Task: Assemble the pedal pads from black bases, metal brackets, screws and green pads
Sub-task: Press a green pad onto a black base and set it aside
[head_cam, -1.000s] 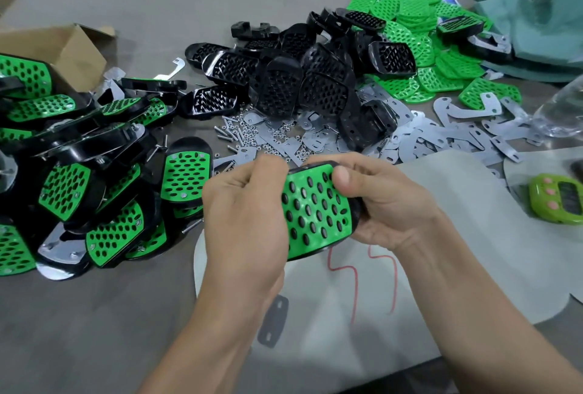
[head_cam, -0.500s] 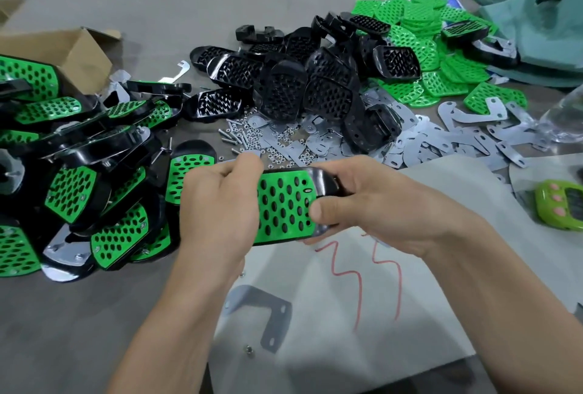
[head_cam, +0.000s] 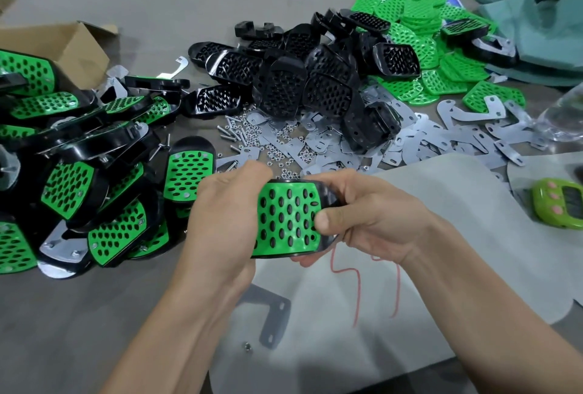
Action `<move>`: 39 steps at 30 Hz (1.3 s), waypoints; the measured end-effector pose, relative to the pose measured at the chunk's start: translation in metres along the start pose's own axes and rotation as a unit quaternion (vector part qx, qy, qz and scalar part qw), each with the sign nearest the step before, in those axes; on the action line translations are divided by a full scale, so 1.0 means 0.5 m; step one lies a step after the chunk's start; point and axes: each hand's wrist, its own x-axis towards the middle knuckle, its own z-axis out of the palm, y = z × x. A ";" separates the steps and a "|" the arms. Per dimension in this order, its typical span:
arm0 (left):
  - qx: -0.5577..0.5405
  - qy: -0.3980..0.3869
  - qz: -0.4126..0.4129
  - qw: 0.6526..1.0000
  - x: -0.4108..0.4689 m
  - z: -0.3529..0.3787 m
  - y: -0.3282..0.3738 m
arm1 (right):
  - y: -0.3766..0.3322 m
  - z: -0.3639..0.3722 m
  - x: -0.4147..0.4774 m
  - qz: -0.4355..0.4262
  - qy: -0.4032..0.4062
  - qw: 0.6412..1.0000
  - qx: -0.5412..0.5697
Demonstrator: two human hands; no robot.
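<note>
The pedal pad [head_cam: 288,220], a black plastic base faced with a green perforated pad, is held above the near part of the table and gripped at its two ends by both hands. Its left end is wrapped by the curled fingers of the left hand [head_cam: 224,210]. Its right end is clasped by the right hand [head_cam: 369,217], whose thumb is pressed onto the green face. Beneath it a pale grey sheet [head_cam: 457,188] marked with red squiggles is spread out. On that sheet a bent grey metal bracket [head_cam: 271,314] is laid, with a small silver nut [head_cam: 246,346] just beside it. Behind the hands a scatter of silver screws and nuts [head_cam: 262,138] is seen, with a heap of empty black bases [head_cam: 299,84] beyond it. Flat metal brackets [head_cam: 426,138] are strewn to the right of that heap, and loose green pads [head_cam: 422,46] are piled farther back. Finished pedal pads [head_cam: 72,179] are heaped at the left, near an open cardboard box [head_cam: 75,46]. A small green device with pink buttons [head_cam: 561,201] is seen at the right edge.
</note>
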 end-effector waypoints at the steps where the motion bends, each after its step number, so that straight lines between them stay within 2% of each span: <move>1: 0.033 0.019 0.018 0.999 0.004 -0.006 -0.007 | 0.003 0.001 0.002 0.003 0.020 1.000 -0.017; 4: 0.153 0.065 0.105 0.980 0.015 -0.020 -0.009 | 0.009 0.012 0.010 -0.018 0.061 0.998 -0.008; 5: 0.156 0.075 0.126 0.977 0.017 -0.021 -0.005 | 0.011 0.020 0.013 -0.032 0.073 0.997 0.022; 8: 0.074 0.106 0.136 0.982 0.016 -0.018 0.002 | 0.021 0.049 0.019 -0.080 0.129 0.984 0.096; 10: 0.083 0.115 0.159 0.977 0.011 -0.016 0.000 | 0.028 0.065 0.019 -0.104 0.168 0.974 0.110; 17: 0.175 0.105 0.304 0.931 -0.017 -0.009 0.004 | 0.033 0.110 0.005 -0.150 0.295 0.943 0.031; 25: 0.213 0.091 0.392 0.891 -0.028 -0.004 0.022 | 0.011 0.129 -0.005 -0.141 0.300 0.943 0.033; 33: 0.269 0.076 0.367 0.887 -0.028 -0.009 0.021 | 0.011 0.128 0.000 -0.148 0.287 0.946 0.029; 39: 0.270 0.031 0.332 0.903 -0.031 0.000 0.015 | 0.019 0.124 0.005 -0.159 0.330 0.928 0.068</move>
